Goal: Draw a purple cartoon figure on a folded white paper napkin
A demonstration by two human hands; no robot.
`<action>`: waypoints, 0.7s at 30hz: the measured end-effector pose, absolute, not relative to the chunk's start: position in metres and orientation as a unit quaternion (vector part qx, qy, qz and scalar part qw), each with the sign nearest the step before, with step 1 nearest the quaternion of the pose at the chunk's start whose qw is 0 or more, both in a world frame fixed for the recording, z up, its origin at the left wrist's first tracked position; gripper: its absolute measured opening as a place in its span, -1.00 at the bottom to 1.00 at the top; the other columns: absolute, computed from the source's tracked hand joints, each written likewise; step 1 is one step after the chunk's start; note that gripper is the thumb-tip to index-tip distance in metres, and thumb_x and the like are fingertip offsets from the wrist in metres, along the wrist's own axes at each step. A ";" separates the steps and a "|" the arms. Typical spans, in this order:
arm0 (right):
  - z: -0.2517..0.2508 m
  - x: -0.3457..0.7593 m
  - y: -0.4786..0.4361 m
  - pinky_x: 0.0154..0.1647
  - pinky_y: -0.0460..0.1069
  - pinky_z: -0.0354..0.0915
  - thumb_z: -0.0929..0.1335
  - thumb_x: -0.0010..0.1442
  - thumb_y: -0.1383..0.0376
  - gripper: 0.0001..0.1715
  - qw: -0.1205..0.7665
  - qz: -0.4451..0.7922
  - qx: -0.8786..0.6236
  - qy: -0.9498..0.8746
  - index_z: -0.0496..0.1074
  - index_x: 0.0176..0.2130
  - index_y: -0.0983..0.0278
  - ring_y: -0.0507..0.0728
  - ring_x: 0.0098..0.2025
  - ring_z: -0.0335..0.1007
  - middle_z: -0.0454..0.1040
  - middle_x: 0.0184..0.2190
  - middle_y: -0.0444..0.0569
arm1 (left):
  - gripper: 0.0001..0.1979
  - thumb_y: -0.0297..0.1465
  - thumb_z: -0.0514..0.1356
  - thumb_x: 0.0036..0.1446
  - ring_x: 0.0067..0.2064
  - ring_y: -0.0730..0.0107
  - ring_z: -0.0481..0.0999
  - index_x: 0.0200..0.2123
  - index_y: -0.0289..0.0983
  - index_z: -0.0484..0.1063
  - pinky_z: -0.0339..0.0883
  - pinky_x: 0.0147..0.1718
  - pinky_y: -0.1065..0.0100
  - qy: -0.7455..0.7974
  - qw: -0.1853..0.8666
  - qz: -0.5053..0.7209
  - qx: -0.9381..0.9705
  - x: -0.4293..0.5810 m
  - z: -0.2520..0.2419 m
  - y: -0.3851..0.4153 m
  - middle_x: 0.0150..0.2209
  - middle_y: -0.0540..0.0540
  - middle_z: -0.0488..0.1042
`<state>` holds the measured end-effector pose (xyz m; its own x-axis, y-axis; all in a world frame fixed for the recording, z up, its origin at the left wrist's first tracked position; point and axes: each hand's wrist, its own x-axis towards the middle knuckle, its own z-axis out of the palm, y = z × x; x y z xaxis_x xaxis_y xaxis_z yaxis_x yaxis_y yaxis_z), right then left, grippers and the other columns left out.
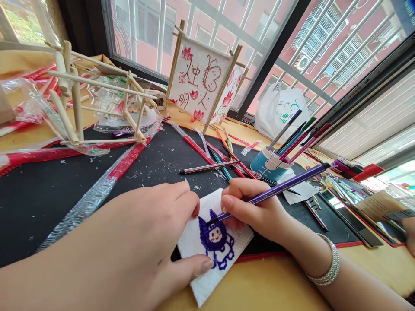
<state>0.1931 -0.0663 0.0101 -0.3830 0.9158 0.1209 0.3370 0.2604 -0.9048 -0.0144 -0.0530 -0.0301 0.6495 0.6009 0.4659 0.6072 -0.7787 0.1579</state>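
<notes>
We're apparently inking the figure [215, 236] left of our right hand [259, 207], gripping the purple pen [282, 187]; further strokes need our left hand [142, 242], thumb spread, steadying the tissue [202, 286].

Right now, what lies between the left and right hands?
Head view: white quilted paper, its purple cartoon figure, and the purple color pen's writing end.

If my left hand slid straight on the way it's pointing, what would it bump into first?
Probably your right hand, the one holding the purple pen: its fingers are next in line past your left hand, over the white paper. Depth is hard to judge, though.
</notes>
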 end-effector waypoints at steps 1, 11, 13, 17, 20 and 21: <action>0.010 0.193 -0.066 -0.66 -0.13 0.07 0.39 0.18 0.12 -0.53 0.342 0.426 -0.439 -0.714 0.16 -0.59 0.23 -0.05 -0.66 0.13 0.29 -0.71 -0.20 | -0.62 0.07 0.13 0.04 -0.31 0.03 0.54 -0.30 -0.09 0.35 0.36 -0.52 0.10 -0.331 0.008 -0.255 -0.908 -0.014 -0.031 -0.053 -0.30 -0.06 0.52; 0.010 0.195 -0.066 -0.69 -0.14 0.10 0.38 0.18 0.10 -0.51 0.358 0.422 -0.460 -0.695 0.14 -0.61 0.23 -0.06 -0.68 0.13 0.31 -0.72 -0.20 | -0.60 0.08 0.08 0.06 -0.26 -0.03 0.55 -0.26 -0.10 0.36 0.38 -0.54 0.11 -0.330 0.043 -0.251 -0.909 -0.018 -0.031 -0.055 -0.21 -0.13 0.54; 0.010 0.195 -0.066 -0.69 -0.14 0.09 0.39 0.17 0.14 -0.53 0.352 0.418 -0.454 -0.703 0.15 -0.61 0.23 -0.06 -0.68 0.13 0.30 -0.73 -0.20 | -0.60 0.09 0.10 0.04 -0.27 -0.02 0.55 -0.28 -0.09 0.36 0.38 -0.54 0.11 -0.338 0.035 -0.249 -0.907 -0.018 -0.031 -0.055 -0.23 -0.10 0.54; 0.011 0.194 -0.067 -0.70 -0.15 0.07 0.37 0.16 0.25 -0.55 0.366 0.397 -0.461 -0.704 0.13 -0.64 0.23 -0.06 -0.68 0.13 0.28 -0.74 -0.20 | -0.60 0.09 0.08 0.06 -0.27 -0.01 0.56 -0.28 -0.09 0.35 0.39 -0.52 0.11 -0.336 0.035 -0.251 -0.907 -0.018 -0.030 -0.055 -0.25 -0.10 0.53; 0.011 0.194 -0.067 -0.69 -0.15 0.09 0.34 0.16 0.29 -0.58 0.370 0.401 -0.459 -0.701 0.14 -0.63 0.23 -0.07 -0.69 0.14 0.29 -0.74 -0.21 | -0.59 0.08 0.06 0.09 -0.22 -0.05 0.56 -0.25 -0.10 0.35 0.38 -0.54 0.13 -0.328 0.054 -0.254 -0.909 -0.018 -0.031 -0.054 -0.17 -0.14 0.53; 0.011 0.194 -0.067 -0.69 -0.15 0.09 0.34 0.15 0.30 -0.59 0.367 0.401 -0.457 -0.704 0.14 -0.64 0.23 -0.07 -0.68 0.14 0.29 -0.74 -0.20 | -0.59 0.09 0.05 0.09 -0.22 -0.05 0.56 -0.25 -0.10 0.35 0.38 -0.54 0.13 -0.326 0.056 -0.257 -0.908 -0.018 -0.031 -0.054 -0.18 -0.15 0.53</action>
<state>0.1940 -0.0674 0.0114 -0.3133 0.9378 0.1499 0.3485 0.2604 -0.9004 -0.0179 -0.0544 -0.0309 0.6556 0.5631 0.5032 0.6208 -0.7812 0.0654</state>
